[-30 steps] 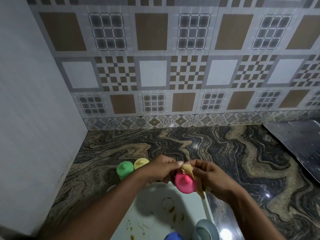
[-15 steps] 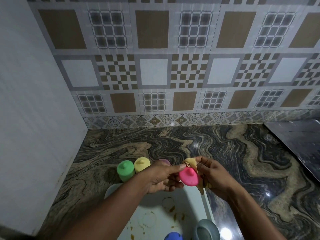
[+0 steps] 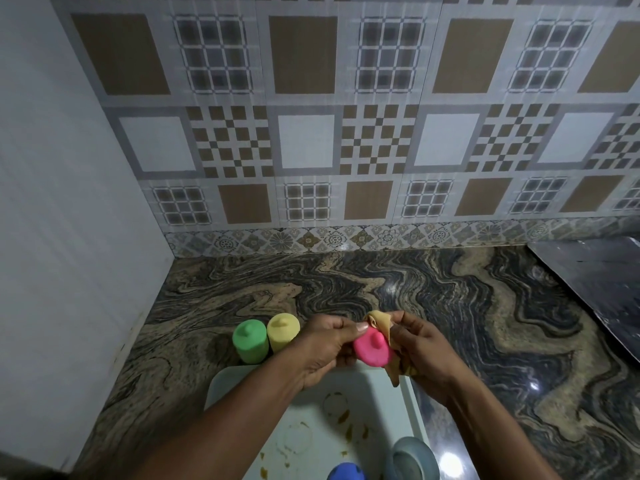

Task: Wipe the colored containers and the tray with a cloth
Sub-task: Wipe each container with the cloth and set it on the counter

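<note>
I hold a pink container [image 3: 372, 349] above the white tray [image 3: 221, 382]. My left hand [image 3: 325, 348] grips its left side, thumb on the cap. My right hand [image 3: 419, 348] presses a tan cloth [image 3: 381, 322] against the container's right side; the cloth wraps behind and hangs below it. A green container [image 3: 250, 341] and a yellow container [image 3: 283, 332] stand upright on the counter just beyond the tray's far left corner. A blue container [image 3: 346, 472] and a grey container [image 3: 412, 459] sit on the tray at the bottom edge.
The tray floor carries brown ring stains [image 3: 334, 403] and crumbs. Marbled stone counter [image 3: 485, 323] stretches right and back to a tiled wall. A white side wall [image 3: 69, 237] bounds the left. A dark slab [image 3: 595, 289] lies at the right rear.
The pink container has tilted and shifted slightly right between my hands, and the cloth has slid around its right side. The camera view has tipped a little.
</note>
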A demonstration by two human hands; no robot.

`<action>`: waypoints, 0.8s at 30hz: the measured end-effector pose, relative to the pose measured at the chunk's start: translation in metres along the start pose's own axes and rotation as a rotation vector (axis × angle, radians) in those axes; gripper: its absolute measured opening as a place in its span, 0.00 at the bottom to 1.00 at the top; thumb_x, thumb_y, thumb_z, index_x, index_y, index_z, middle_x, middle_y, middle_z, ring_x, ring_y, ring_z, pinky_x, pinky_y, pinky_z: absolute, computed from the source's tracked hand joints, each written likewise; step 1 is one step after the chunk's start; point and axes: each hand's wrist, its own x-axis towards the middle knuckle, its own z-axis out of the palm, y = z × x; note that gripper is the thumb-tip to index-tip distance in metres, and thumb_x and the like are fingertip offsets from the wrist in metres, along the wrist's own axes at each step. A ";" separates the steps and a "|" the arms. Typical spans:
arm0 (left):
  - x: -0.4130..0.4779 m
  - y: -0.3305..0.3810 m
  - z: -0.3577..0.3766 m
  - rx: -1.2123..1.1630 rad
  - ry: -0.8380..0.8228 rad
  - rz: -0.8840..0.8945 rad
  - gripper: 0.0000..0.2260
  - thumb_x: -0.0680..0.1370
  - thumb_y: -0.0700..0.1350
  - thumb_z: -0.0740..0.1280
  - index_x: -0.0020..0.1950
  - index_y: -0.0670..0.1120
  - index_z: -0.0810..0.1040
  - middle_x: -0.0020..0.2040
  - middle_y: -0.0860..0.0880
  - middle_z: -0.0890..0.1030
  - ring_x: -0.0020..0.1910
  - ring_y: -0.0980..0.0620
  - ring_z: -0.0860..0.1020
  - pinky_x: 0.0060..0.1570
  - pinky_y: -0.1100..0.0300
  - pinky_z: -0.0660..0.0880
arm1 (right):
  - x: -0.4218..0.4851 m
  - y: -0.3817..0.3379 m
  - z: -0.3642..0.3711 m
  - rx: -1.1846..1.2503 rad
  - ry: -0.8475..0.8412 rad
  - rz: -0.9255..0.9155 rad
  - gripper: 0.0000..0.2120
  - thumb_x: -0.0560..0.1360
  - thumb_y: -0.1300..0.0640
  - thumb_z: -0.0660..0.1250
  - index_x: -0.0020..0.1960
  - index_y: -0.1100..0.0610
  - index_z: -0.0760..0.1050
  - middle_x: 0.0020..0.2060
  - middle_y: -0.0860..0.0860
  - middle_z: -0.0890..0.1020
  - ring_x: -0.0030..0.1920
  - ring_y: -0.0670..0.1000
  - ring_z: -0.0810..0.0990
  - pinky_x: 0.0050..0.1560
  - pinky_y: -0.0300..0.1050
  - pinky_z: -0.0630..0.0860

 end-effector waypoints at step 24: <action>0.023 -0.002 0.024 0.058 0.892 0.096 0.25 0.78 0.66 0.56 0.35 0.46 0.75 0.44 0.38 0.84 0.42 0.39 0.83 0.45 0.45 0.82 | -0.002 0.015 0.063 0.265 0.234 -0.045 0.08 0.82 0.65 0.59 0.48 0.60 0.75 0.31 0.61 0.77 0.27 0.55 0.72 0.26 0.45 0.66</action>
